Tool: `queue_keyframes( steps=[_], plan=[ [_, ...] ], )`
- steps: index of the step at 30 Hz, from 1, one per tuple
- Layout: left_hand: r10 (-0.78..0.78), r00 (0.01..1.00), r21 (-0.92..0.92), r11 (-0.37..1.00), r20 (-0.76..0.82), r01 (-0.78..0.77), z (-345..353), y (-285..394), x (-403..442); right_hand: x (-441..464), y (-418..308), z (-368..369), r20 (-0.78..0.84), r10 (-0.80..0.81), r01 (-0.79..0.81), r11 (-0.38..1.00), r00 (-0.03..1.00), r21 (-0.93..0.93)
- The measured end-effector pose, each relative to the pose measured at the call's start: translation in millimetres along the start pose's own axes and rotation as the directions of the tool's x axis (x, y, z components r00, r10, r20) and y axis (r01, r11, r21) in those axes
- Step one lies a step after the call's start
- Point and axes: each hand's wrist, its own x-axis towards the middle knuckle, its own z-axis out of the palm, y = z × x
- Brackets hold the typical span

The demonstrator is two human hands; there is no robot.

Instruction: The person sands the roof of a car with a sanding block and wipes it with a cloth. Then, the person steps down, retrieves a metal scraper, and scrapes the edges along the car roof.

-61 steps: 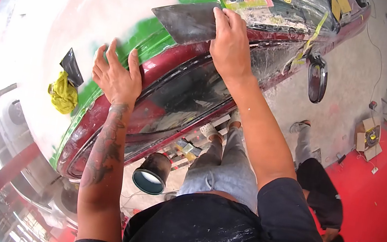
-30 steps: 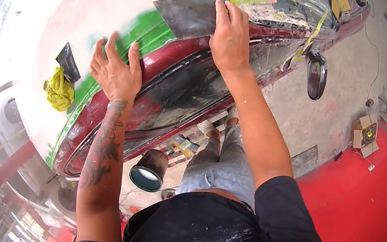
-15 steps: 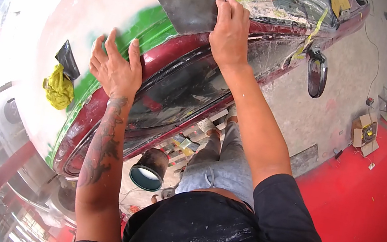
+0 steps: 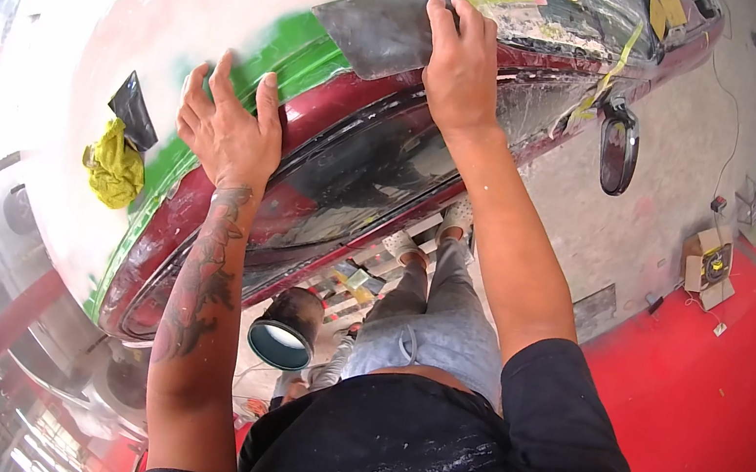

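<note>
A dark grey sheet of sandpaper (image 4: 376, 30) lies over the car's green-painted roof edge, slightly curled. My right hand (image 4: 463, 72) grips its right end, the fingers over the upper edge and the thumb hidden. Farther left, my left hand (image 4: 233, 119) rests with its fingers spread on the green and white paint of the car roof (image 4: 156, 13). Beyond that hand lie a crumpled yellow cloth (image 4: 115, 167) and a small folded black piece of sandpaper (image 4: 134, 110), touching each other. Below both hands runs the dark red door frame (image 4: 345, 102).
The side mirror (image 4: 617, 147) sticks out at right. Masking tape (image 4: 624, 58) hangs by the windscreen. A dark bucket (image 4: 286, 328) stands on the floor near my legs. An open cardboard box (image 4: 710, 264) sits by the red floor area (image 4: 707, 407).
My right hand and the sandpaper sheet have shifted a little to the right, away from my left hand. My left hand stays nearly in place.
</note>
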Motion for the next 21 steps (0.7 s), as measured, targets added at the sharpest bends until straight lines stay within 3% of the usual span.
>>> queue_keyframes(
  steps=[5, 10, 14, 16, 21],
  plan=[
    [0.003, 1.0, 0.0, 1.0, -0.006, -0.003, 1, 0, 0, -1, 1, 1, 0.004, -0.003, 0.003, 1.0, 1.0, 0.0],
    [0.0, 1.0, -0.023, 1.0, 0.001, 0.0, 2, -1, 1, 1, -2, -2, -0.055, 0.148, -0.128, 0.954, 0.987, 0.273],
    [0.002, 1.0, -0.016, 1.0, 0.003, -0.002, 1, -1, 0, 1, -1, -1, -0.065, 0.148, -0.128, 0.96, 0.987, 0.25],
    [0.001, 1.0, 0.013, 1.0, -0.003, -0.001, 0, 0, 0, 1, 2, -2, -0.011, 0.021, -0.021, 0.999, 1.0, 0.048],
    [0.003, 1.0, 0.008, 1.0, 0.001, -0.003, 1, 0, 0, 7, 16, -15, 0.043, -0.106, 0.106, 0.994, 0.993, 0.003]
  ],
)
